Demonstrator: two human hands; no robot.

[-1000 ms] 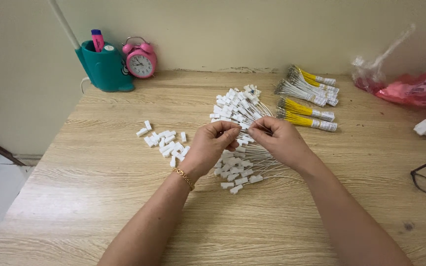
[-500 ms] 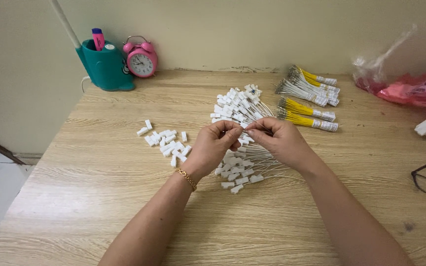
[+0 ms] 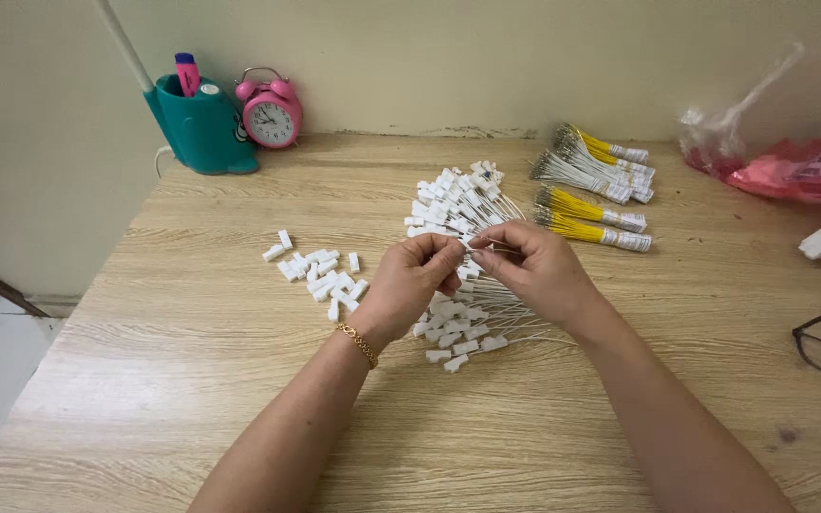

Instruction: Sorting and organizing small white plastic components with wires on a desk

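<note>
Pale wooden bench [image 3: 192,380] fills the frame. At its centre the left hand [image 3: 410,285] and right hand [image 3: 534,271] meet, each grip pinched shut on a small white connector [image 3: 466,249] above a pile of wired connectors [image 3: 463,328]. Loose white plugs [image 3: 320,275] lie left of centre.

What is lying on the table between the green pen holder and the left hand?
In the head view, between the green pen holder and the left hand lies a small heap of loose white plastic connectors on the wooden table; the rest is bare wood.
</note>
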